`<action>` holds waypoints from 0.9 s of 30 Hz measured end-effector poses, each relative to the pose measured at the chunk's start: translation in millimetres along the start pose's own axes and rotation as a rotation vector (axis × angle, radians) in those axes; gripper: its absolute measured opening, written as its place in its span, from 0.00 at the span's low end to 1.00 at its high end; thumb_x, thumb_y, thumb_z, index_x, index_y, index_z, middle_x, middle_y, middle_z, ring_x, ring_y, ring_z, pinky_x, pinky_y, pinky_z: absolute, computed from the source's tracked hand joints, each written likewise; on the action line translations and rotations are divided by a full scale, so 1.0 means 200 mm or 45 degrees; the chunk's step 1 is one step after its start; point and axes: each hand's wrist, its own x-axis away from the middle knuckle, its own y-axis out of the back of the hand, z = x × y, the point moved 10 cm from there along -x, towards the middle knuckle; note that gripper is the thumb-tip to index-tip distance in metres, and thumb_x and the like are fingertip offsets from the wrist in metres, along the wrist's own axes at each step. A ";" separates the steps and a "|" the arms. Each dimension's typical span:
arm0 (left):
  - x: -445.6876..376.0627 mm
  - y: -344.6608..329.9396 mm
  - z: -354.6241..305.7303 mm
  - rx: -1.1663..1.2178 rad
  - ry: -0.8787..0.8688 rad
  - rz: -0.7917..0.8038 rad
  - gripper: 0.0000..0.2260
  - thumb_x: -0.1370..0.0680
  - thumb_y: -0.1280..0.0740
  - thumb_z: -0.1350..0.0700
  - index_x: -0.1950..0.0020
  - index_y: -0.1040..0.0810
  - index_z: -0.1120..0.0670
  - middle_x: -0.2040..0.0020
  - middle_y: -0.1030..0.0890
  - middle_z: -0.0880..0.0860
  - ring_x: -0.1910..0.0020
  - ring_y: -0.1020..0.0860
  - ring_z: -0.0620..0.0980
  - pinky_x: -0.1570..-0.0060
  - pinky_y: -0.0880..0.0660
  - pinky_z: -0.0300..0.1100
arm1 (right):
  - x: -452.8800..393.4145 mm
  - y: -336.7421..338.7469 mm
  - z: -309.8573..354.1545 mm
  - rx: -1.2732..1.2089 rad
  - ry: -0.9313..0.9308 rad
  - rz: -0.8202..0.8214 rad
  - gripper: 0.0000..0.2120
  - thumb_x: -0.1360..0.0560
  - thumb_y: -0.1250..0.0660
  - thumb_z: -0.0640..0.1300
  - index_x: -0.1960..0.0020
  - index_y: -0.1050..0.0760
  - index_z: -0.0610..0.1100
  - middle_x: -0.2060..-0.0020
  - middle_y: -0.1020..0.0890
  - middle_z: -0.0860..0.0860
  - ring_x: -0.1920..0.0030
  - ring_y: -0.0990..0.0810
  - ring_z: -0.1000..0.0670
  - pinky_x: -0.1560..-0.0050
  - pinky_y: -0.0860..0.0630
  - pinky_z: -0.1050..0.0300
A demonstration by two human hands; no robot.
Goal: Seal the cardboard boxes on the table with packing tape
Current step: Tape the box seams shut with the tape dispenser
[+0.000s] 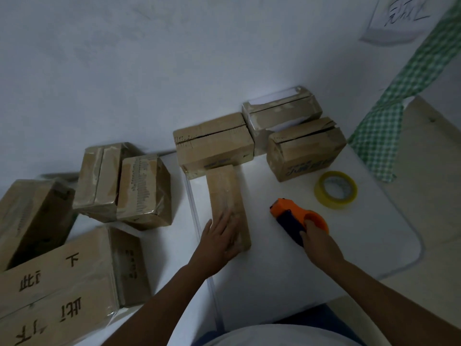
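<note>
A long flat cardboard box (pixel 225 196) lies on the white table (pixel 287 270), its top glossy with tape. My left hand (pixel 220 242) rests flat on its near end, fingers straight. To the right, my right hand (pixel 318 242) grips an orange and blue tape dispenser (pixel 294 218) that sits on the table. A yellow roll of packing tape (pixel 335 189) lies flat further right. Three more boxes stand at the table's far edge: one in the middle (pixel 214 143), a pale one behind (pixel 279 113), and one on the right (pixel 306 151) with its flaps slightly raised.
Off the table's left edge sit several taped boxes (pixel 124 186) and a large printed carton (pixel 62 283) on the floor. A green checked cloth (pixel 389 113) hangs at the right by a wooden surface (pixel 429 196). A white wall stands behind.
</note>
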 end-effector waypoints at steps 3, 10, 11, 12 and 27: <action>-0.05 0.14 -0.08 0.549 0.113 -0.141 0.28 0.17 0.39 0.48 0.20 0.45 0.49 0.20 0.44 0.50 0.24 0.39 0.50 0.27 0.37 0.44 | 0.08 0.04 0.06 -0.254 0.151 -0.008 0.19 0.17 0.45 0.43 0.27 0.37 0.40 0.40 0.23 0.44 0.46 0.22 0.45 0.52 0.31 0.58; -0.14 0.18 -0.11 1.344 0.573 0.078 0.23 0.17 0.44 0.41 0.27 0.30 0.52 0.30 0.27 0.54 0.30 0.29 0.53 0.29 0.33 0.56 | 0.19 0.10 0.21 -0.414 0.317 0.053 0.12 0.17 0.45 0.43 0.35 0.31 0.45 0.49 0.18 0.47 0.53 0.19 0.51 0.55 0.22 0.53; -0.14 0.18 -0.12 1.345 0.527 0.129 0.23 0.17 0.44 0.41 0.29 0.27 0.52 0.33 0.24 0.53 0.33 0.26 0.52 0.30 0.32 0.54 | 0.20 0.11 0.22 -0.421 0.319 0.064 0.11 0.17 0.45 0.43 0.37 0.30 0.46 0.51 0.18 0.48 0.54 0.19 0.51 0.56 0.22 0.53; -0.14 0.18 -0.14 1.348 0.470 0.172 0.22 0.17 0.44 0.41 0.31 0.25 0.52 0.35 0.22 0.53 0.35 0.24 0.51 0.31 0.30 0.52 | 0.20 0.11 0.22 -0.422 0.321 0.075 0.10 0.17 0.45 0.43 0.38 0.30 0.46 0.52 0.18 0.48 0.55 0.19 0.52 0.56 0.22 0.53; 0.01 0.06 -0.07 1.574 0.642 0.179 0.08 0.21 0.32 0.54 0.47 0.17 0.56 0.51 0.15 0.56 0.53 0.16 0.50 0.53 0.21 0.41 | 0.21 0.05 0.29 -0.302 0.215 0.161 0.26 0.28 0.42 0.71 0.55 0.25 0.49 0.66 0.20 0.54 0.68 0.23 0.59 0.68 0.29 0.63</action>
